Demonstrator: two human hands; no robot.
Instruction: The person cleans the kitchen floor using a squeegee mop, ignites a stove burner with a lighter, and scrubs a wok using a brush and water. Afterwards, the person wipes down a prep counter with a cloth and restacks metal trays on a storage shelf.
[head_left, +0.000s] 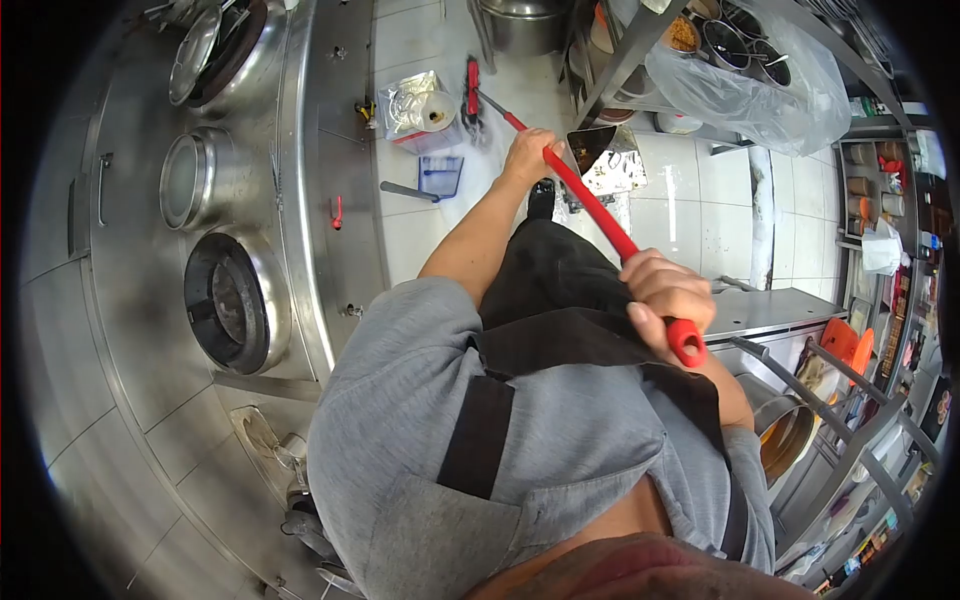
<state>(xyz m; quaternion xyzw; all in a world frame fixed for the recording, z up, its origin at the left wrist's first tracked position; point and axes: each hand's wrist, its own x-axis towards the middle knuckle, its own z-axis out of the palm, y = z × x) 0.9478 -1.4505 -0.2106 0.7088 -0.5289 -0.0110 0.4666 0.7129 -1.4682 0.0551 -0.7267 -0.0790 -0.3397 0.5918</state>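
Observation:
A red pole, the handle of a long-handled floor brush [600, 214], runs diagonally across my front. My right hand [670, 300] is wrapped round it near its looped end, close to my body. Farther along the pole, my left hand [535, 156] is closed around it. Past that hand a thinner grey shaft leads to a narrow red head [472, 88] on the wet, whitish floor; its bristles are hard to make out. A blue dustpan-like scoop [440, 178] lies left of my left hand. Just right of that hand is a dark, tilted pan [591, 148].
A steel stove counter [300, 210] with round pots lines the left. A box with foil and a roll [420, 112] sits on the floor beside it. Shelving with plastic-covered containers [740, 90] stands at upper right. A steel bench [770, 310] is to my right.

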